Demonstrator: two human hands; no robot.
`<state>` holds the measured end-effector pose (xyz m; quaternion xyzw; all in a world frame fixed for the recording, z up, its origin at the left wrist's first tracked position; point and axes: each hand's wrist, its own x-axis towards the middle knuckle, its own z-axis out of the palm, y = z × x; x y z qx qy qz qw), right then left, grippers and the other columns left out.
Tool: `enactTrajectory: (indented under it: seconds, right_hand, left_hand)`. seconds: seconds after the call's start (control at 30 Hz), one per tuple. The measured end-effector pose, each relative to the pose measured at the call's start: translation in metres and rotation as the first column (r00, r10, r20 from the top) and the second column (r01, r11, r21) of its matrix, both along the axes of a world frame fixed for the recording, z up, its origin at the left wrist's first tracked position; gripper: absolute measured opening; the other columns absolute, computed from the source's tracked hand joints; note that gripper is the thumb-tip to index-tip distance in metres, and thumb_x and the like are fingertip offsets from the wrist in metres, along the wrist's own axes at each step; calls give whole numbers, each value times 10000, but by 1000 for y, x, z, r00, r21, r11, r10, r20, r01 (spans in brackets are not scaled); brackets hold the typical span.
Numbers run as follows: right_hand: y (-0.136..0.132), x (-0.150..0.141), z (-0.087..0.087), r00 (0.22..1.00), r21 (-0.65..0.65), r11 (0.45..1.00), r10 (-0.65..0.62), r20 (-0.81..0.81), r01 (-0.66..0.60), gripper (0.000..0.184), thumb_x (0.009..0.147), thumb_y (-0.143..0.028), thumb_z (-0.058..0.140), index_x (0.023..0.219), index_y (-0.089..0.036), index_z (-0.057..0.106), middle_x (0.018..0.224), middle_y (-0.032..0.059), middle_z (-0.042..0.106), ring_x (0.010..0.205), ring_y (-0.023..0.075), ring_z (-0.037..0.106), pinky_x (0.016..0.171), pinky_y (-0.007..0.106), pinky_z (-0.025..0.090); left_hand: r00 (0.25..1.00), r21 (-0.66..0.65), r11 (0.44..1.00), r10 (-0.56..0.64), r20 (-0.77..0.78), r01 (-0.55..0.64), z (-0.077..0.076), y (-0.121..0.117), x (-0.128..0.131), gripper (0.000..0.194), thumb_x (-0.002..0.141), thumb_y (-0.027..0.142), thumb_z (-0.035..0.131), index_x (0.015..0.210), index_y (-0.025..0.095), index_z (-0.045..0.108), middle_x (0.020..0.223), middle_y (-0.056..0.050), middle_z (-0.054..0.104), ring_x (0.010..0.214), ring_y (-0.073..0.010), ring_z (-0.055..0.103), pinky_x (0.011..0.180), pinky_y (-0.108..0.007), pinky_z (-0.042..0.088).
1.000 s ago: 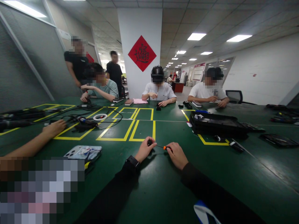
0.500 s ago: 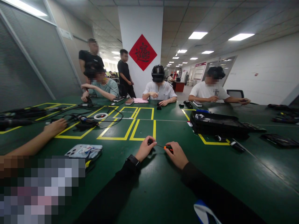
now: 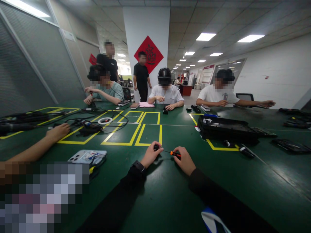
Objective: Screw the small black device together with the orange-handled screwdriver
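Over the near side of the green desk, the person's two hands are close together, with a slim screwdriver reaching across the gap between them. The right hand has its grip clasped about the black-and-orange handle, the orange end showing just past the fingertips. From there the thin shaft points leftward to the left hand, whose grip pinches a small round-ended black part between thumb and fingers; whether the tip touches that part is too small to tell. A black watch sits on the left wrist, and both forearms are in dark sleeves. Just beyond the hands, yellow tape marks out rectangles on the desk. To the left lies a phone in a pale patterned case, and past it a co-worker's hand rests near a tangle of black cables and a white ring. On the right stands a long black tray, with a dark cylindrical piece in front of it. At the bottom edge a blue-and-white strap shows beside the right sleeve. Across the desk sit three people in headgear, two others standing behind them.
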<state>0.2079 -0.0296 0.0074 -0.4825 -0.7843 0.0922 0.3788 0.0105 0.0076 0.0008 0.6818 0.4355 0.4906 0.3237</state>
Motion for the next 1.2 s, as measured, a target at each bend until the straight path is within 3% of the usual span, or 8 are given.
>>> enactTrajectory:
  seconds: [0.3, 0.8, 1.2]
  right_hand:
    - [3, 2, -3, 999, -62, 997, -35, 32, 37, 176, 824, -216, 412, 846, -177, 582, 867, 51, 560, 873, 176, 468, 787, 309, 355]
    - [5, 2, -4, 999, -78, 996, 49, -17, -50, 182, 767, -114, 420, 892, -184, 531, 885, 40, 545, 859, 167, 480, 787, 301, 365]
    - [8, -1, -9, 990, -43, 999, -3, 141, 9, 146, 777, -140, 419, 883, -170, 515, 853, 48, 548, 825, 171, 474, 746, 285, 349]
  left_hand:
    - [1000, -15, 1000, -7, 11, 8, 1, -1, 0, 181, 713, 306, 568, 835, 180, 521, 755, 15, 546, 713, -115, 506, 701, -237, 389]
    - [1000, -13, 1000, 0, 20, 0, 2, -2, 0, 165, 704, 286, 572, 818, 177, 526, 741, 18, 548, 702, -114, 505, 700, -241, 388]
    - [1000, -4, 1000, 5, 17, -5, 0, -2, 0, 163, 701, 277, 574, 817, 175, 523, 738, 19, 542, 702, -114, 502, 705, -242, 389]
